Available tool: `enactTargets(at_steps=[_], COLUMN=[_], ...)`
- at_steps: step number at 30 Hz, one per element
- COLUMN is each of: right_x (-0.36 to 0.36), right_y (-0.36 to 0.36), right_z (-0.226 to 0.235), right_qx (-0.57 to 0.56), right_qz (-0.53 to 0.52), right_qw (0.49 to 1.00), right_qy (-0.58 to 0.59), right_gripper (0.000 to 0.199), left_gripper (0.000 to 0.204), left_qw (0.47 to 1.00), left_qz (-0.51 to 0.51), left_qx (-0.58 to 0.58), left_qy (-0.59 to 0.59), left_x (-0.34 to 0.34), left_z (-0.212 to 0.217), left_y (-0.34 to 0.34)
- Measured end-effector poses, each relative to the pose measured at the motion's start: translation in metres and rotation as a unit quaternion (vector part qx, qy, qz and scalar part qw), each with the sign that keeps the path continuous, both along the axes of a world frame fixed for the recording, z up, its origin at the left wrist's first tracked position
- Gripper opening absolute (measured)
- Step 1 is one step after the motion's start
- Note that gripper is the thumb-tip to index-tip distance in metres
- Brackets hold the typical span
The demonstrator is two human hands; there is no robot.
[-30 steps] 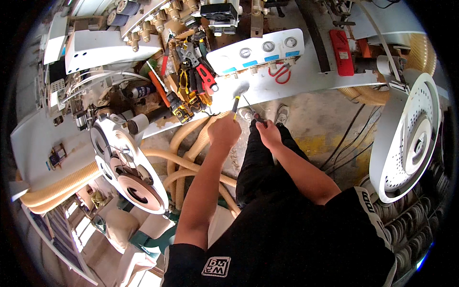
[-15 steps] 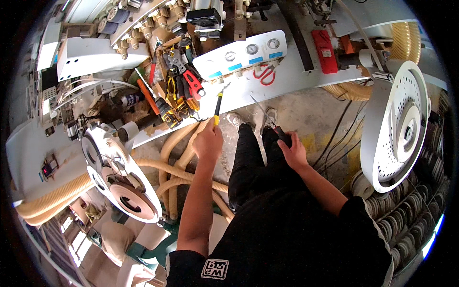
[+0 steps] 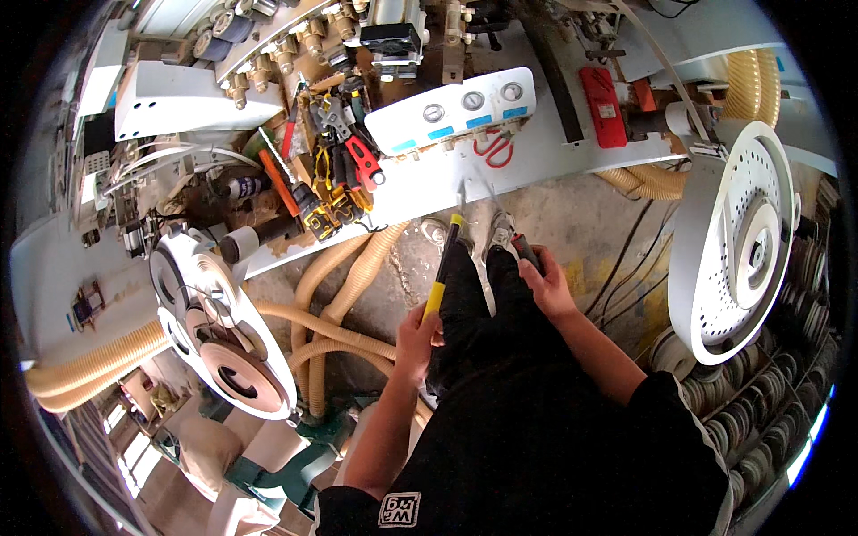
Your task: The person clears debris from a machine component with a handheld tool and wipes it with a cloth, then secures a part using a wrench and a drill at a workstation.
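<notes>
Tool (image 3: pixel 446 262) with yellow and black on it is sitting snug in the closed left grip (image 3: pixel 416 345), its long body pointing toward the table (image 3: pixel 554 154), while the right grip (image 3: pixel 550 284), nearby to the right, is holding a red, dark handle (image 3: pixel 526 251) leaning left.

Strong light bleaches the bare counter (image 3: pixel 418 183) and the gauge panel (image 3: pixel 450 109); the metal end of the yellow-and-black-handled tool (image 3: pixel 445 263) blurs. Patches glare at lower left, the black T-shirt (image 3: pixel 554 429) loses detail, and fisheye distortion bends edges toward black corners.
</notes>
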State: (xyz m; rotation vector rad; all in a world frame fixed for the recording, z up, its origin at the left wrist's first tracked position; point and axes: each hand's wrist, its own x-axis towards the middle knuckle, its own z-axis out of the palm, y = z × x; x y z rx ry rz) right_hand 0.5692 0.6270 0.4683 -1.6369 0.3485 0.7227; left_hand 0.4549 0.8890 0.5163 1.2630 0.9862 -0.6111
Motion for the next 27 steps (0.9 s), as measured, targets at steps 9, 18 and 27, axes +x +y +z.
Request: enactTargets(at_steps=[9,18,27], right_x=[0.020,0.029,0.060], right_y=[0.063,0.088,0.092], right_z=[0.054,0.081,0.078], right_qx=[0.257,0.083,0.224], right_qz=[0.053,0.120,0.167], right_qw=[0.960,0.989,0.960], right_qy=[0.098,0.034,-0.016], right_gripper=[0.039,0.034,0.015], left_gripper=[0.023,0.036,0.044], left_qw=[0.972,0.951,0.925], left_qz=[0.207,0.255,0.265], left_qx=[-0.094,-0.107,-0.209], left_qy=[-0.056,-0.140,-0.176], left_x=[0.031,0.022,0.013], left_z=[0.017,0.038,0.059], left_y=[-0.057,-0.043,-0.028])
